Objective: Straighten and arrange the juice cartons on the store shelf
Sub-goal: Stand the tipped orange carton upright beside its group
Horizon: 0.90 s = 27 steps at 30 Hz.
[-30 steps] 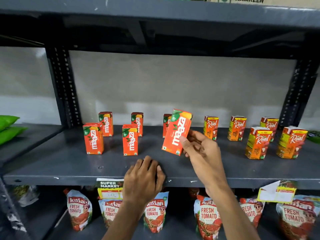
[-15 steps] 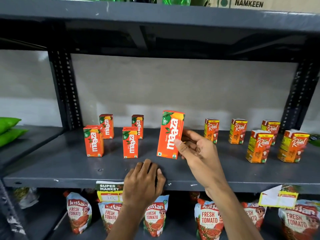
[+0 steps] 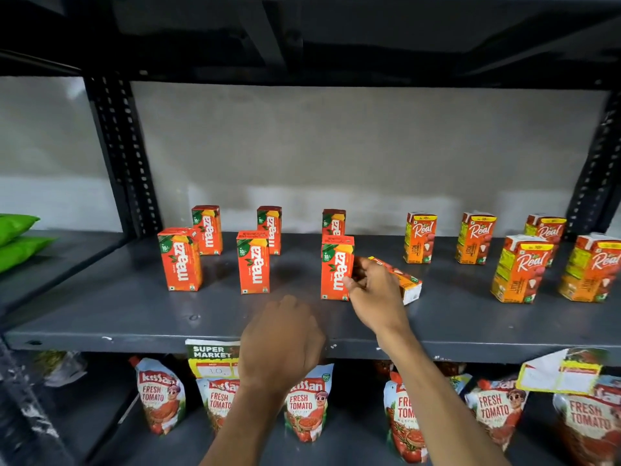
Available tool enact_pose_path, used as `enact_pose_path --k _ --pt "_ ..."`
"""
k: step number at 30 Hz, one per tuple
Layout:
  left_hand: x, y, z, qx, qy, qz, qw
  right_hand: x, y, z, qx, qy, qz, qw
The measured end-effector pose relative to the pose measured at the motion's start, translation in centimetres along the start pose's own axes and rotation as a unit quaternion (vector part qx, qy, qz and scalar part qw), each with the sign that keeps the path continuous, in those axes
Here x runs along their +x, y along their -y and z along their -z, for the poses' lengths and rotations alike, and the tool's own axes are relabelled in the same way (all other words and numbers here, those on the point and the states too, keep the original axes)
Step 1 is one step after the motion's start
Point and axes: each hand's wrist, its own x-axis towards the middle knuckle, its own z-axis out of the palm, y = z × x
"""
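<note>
Shelf (image 3: 100, 317): 6 Maaza cartons upright, 3 back, 3 front. My R hand (image 3: 376, 294) fingers touching right edge of front-right Maaza carton (image 3: 337, 267); grip unclear, can't tell if clamped. 5 Real cartons upright at right, 3 back, 2 front. 1 fallen carton (image 3: 403, 280) lying behind R hand. L hand (image 3: 282, 344) curled, empty, resting on shelf's front edge.

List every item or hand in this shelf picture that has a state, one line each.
Six Maaza cartons: upright, two rows.
Five Real cartons: upright.
Fallen carton: lying on its side.
Right hand: touching front Maaza carton and fallen carton.
Left hand: resting on shelf edge, holding nothing.
</note>
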Motion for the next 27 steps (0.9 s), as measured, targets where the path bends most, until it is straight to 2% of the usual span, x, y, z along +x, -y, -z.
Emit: enact_pose_path --k 8,11,14,16,19,21,23,27 --pt "-0.1 0.2 -0.2 -0.002 0.004 0.001 1.0 -0.9 0.5 0.5 -0.037 0.002 0.026 0.999" --pt "0.1 0.1 0.4 -0.011 0.031 0.016 0.999 -2.1 0.6 2.0 -0.007 -0.071 0.05 0.996" --pt "0.9 -0.5 1.2 -0.044 0.051 0.047 0.997 -1.8 0.3 4.5 -0.052 -0.131 0.082 0.987" --pt "1.0 -1.7 1.8 -0.089 0.043 0.055 0.994 -1.1 -0.3 6.0 -0.113 -0.12 0.065 0.984" --pt "1.6 -4.9 2.3 -0.147 0.036 -0.004 0.988 -0.3 -1.8 7.3 -0.197 -0.09 0.03 0.976" --pt "2.5 -7.4 2.1 -0.173 0.059 -0.034 0.983 0.1 -2.8 7.6 -0.179 -0.06 0.006 0.982" --pt "3.1 -9.5 1.6 -0.184 0.095 -0.022 0.978 0.4 -3.6 7.7 -0.144 -0.026 0.005 0.989" --pt "2.8 -11.3 0.3 -0.11 0.165 -0.001 0.98 0.3 -4.3 8.0 -0.098 -0.019 0.033 0.994"
